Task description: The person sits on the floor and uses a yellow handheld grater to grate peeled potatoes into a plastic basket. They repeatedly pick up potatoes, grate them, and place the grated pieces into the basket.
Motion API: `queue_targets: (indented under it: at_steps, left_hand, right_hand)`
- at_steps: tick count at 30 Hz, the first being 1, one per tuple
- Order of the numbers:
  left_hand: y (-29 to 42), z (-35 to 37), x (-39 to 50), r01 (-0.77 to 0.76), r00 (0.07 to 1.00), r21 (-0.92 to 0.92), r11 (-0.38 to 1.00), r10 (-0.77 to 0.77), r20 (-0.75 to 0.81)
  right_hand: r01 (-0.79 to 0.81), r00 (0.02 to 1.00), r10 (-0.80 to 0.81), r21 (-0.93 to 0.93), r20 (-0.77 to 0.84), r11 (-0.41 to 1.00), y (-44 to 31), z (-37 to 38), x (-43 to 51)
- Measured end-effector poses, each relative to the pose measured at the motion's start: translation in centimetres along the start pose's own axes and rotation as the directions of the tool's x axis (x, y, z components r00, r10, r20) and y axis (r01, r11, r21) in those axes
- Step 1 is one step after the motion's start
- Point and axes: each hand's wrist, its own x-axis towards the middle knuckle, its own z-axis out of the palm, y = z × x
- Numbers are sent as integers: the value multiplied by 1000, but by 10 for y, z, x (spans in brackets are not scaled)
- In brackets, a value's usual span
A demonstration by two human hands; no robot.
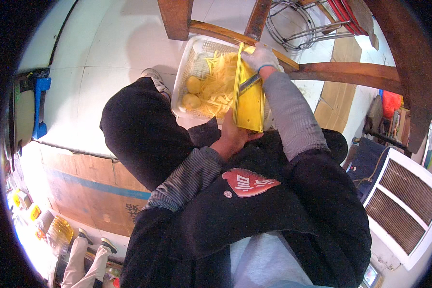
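A yellow mandoline slicer [249, 97] with a slanted metal blade lies across the right part of a white plastic basket [180, 88]. My bare left hand [234, 134] grips the slicer's near end. On the slicer's far end rests my right hand [261, 57] in a whitish glove; the palm side is hidden, so whether it holds anything cannot be seen. Pale yellow shredded strips [219, 82], which look like potato, fill much of the basket. Two peeled potatoes [192, 93] sit at the basket's left side.
Wooden beams [219, 32] of a frame stand just beyond the basket. Metal-legged stools [309, 32] are at the upper right. Flattened cardboard [93, 190] lies at left, and another person's legs [81, 262] show at the lower left. A white-framed vented panel [403, 205] is at right.
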Motion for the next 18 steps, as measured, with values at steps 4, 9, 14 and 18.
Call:
queue_targets:
  at_steps: [4,9,14,18]
  left_hand:
    - [0,-1,4,-32,992,-171,985,52,111]
    - [7,7,3,-24,995,-130,991,37,95]
    - [-2,-6,9,-89,985,-289,953,128,117]
    - [-5,-6,6,-64,998,-243,968,63,-12]
  right_hand:
    - [83,979,-41,203,-201,976,11,-3,-27]
    - [281,889,-227,83,-397,956,15,-13,-160]
    - [294,877,-292,-54,-381,954,5,7,-222]
    - [331,829,-280,22,-485,943,9,40,-188]
